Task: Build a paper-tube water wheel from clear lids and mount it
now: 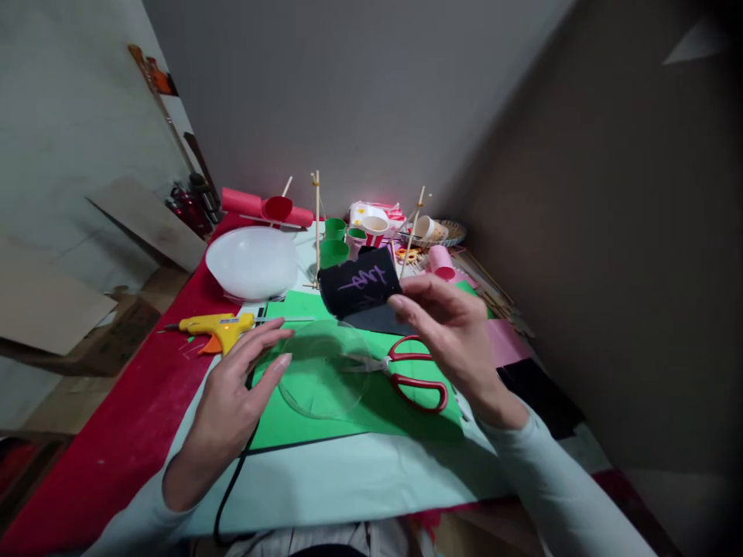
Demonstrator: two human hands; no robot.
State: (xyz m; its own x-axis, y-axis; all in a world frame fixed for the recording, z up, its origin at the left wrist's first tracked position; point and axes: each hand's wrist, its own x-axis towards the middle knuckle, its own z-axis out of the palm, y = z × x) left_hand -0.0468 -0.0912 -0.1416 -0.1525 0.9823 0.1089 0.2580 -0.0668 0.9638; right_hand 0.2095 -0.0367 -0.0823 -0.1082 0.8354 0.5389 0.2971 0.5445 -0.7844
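Observation:
My right hand (450,329) is closed on a black rolled paper tube (357,288) with purple scribbles, held above the green sheet (302,422). My left hand (232,387) has its fingers stretched out and rests against the left edge of a clear plastic dome (322,367) lying on the green sheet. Red-handled scissors (415,375) lie on the green sheet just under my right hand, blades pointing toward the dome.
A yellow glue gun (217,329) lies left of my left hand, its black cord trailing to the front edge. A white bowl-like dome (252,261), red paper rolls (255,205), green cups (335,240), paper cups, skewer sticks and pink paper crowd the back.

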